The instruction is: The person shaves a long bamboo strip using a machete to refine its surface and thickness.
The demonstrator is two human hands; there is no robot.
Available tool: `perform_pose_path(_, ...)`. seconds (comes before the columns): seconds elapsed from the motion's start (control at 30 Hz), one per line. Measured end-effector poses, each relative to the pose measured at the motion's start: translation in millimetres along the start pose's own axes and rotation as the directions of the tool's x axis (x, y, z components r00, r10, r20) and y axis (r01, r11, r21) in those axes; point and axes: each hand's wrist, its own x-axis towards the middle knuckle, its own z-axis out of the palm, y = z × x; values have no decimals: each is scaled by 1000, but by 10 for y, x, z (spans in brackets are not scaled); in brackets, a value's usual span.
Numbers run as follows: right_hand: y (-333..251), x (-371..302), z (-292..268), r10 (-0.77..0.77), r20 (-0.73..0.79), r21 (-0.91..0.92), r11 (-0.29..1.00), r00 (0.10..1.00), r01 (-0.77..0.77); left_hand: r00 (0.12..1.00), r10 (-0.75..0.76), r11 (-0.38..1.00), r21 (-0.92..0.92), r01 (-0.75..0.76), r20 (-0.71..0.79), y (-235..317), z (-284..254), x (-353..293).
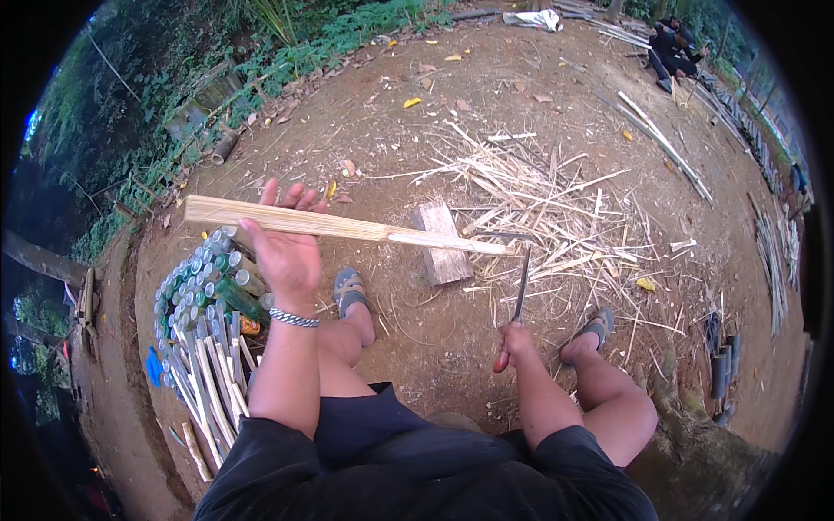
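Note:
My left hand [287,247] grips a long pale bamboo slat [347,227] near its left end and holds it level across my front. The slat's narrow right tip reaches over a wooden chopping block [443,247] on the ground. My right hand [514,343] is closed on the reddish handle of a long knife [520,291], blade pointing up toward the slat's tip. The blade tip sits just below the slat's right end; I cannot tell whether they touch. A silver bracelet circles my left wrist. I sit with both knees apart, sandals on my feet.
A stack of green bamboo tubes [204,286] and several split pale slats [208,391] lie at my left. Bamboo shavings [556,208] cover the dirt beyond the block. More bamboo strips [665,143] lie far right, near a seated person [673,48]. Dark tubes [721,360] stand at right.

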Motion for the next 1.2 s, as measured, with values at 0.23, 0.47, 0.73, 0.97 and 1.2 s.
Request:
perform_pose_path(0.23,-1221,-1072,441,-279,105,12,960,955,279,989,10,983,-185,18,150,-231,350,-294)
perform_pose_path(0.47,-1936,-2371,982,-421,298,63,904,857,422,893,95,983,101,-155,440,-36,891,-927)
perform_pose_path(0.73,-1908,-2682,961,-562,296,356,815,773,456,696,-120,721,544,-429,708,231,894,-1371)
perform_pose_path(0.97,-1812,-2582,995,-581,261,368,798,771,477,819,-314,725,679,-120,480,250,958,-1598)
perform_pose_path(1.2,-1806,-2697,914,-582,446,445,803,680,396,764,-255,743,626,-238,593,122,785,-1485)
